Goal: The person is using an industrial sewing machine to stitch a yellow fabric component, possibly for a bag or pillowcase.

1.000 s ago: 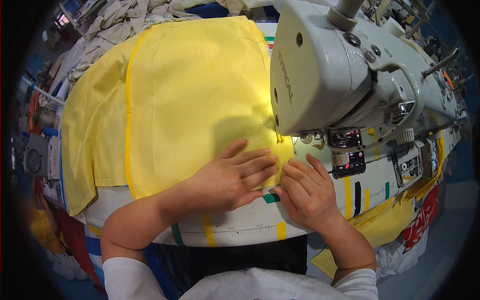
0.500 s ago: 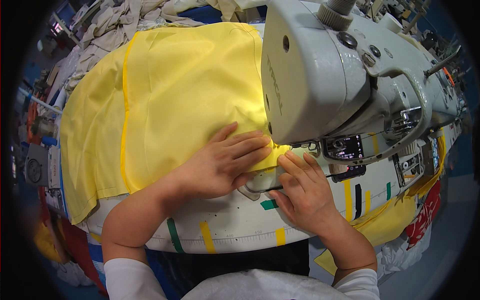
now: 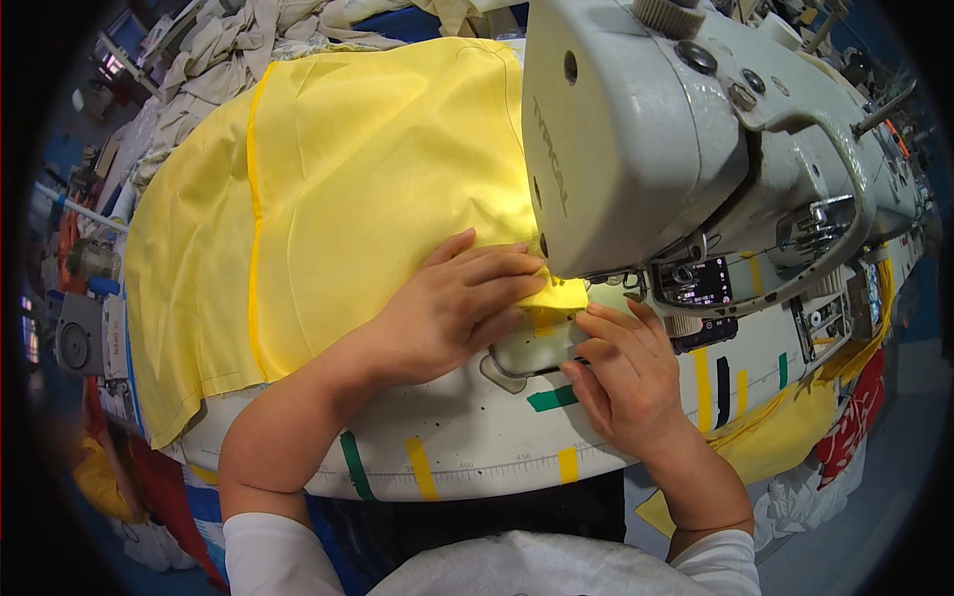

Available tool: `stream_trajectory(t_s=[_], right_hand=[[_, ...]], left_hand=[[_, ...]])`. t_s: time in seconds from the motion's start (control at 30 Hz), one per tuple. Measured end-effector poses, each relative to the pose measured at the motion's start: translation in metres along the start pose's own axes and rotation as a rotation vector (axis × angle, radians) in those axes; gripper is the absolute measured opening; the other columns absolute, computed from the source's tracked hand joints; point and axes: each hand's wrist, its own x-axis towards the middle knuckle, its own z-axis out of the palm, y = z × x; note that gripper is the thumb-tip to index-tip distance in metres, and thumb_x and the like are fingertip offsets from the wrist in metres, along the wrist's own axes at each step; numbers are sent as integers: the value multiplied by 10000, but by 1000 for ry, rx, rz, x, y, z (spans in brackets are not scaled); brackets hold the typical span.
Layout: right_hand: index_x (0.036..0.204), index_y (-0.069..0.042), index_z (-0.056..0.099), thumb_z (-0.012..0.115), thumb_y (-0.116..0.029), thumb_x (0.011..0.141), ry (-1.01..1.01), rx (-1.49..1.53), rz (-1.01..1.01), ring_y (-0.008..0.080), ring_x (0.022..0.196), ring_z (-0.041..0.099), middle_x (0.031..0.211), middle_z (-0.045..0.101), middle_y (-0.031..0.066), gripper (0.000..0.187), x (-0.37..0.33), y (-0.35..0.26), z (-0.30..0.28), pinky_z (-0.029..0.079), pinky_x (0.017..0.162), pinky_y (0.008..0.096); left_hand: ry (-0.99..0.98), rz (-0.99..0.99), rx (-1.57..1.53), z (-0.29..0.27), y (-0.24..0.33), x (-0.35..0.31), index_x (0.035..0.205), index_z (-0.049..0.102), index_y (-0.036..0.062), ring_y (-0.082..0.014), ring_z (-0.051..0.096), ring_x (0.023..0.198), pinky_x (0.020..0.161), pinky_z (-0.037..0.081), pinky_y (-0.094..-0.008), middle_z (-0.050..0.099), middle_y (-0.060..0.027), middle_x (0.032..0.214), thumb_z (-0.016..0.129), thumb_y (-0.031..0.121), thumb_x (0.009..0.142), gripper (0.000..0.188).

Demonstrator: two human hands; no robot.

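A large yellow cloth (image 3: 348,199) with a brighter yellow seam lies spread over the sewing table (image 3: 467,447). My left hand (image 3: 452,303) lies flat on the cloth's near corner, fingers pointing right toward the base of the white sewing machine (image 3: 656,149). My right hand (image 3: 626,372) rests on the table just right of it, fingertips touching the folded yellow corner (image 3: 556,298) by the metal plate under the machine head. The needle itself is hidden behind the machine head.
The table front carries green, yellow and black tape marks and a ruler strip. Beige cloth (image 3: 219,50) is heaped at the back left. More yellow fabric (image 3: 785,437) and a red patterned piece (image 3: 855,417) hang at the right. A small grey box (image 3: 84,338) sits at the left.
Both hands have pushed the cloth corner up and right, closer under the machine head. The view has moved nearer to the machine.
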Motion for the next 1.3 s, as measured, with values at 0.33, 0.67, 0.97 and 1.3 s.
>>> stream_trajectory(t_s=[0.33,0.67,0.97,1.3], right_hand=[[800,-35,564,666,-48,721,47,-30,6,284,906,607,930,618,110,130,-1,1,1,418,903,442],[785,-39,558,665,-35,716,38,-38,36,267,888,601,907,622,104,127,-4,7,-3,421,890,423],[793,-39,531,672,-41,701,153,-17,-68,277,821,587,879,612,111,169,1,0,2,420,738,391],[874,7,594,698,-33,706,-41,583,63,292,829,619,884,639,138,202,-78,-122,-7,493,728,350]], left_hand=[[-9,-116,-180,-2,-3,2,1150,573,82,-225,455,1166,1048,225,-435,520,-59,1209,466,200,917,282],[7,-190,-90,-40,-4,-20,1117,576,59,-296,518,1059,937,387,-380,565,-129,1128,560,158,837,297],[622,-790,495,-91,-180,-207,1118,507,44,-347,529,969,806,434,-408,524,-194,1101,545,135,863,274],[-517,-1244,-189,-89,78,-291,771,603,-10,-283,644,676,619,497,-353,639,-161,698,658,141,744,163]])
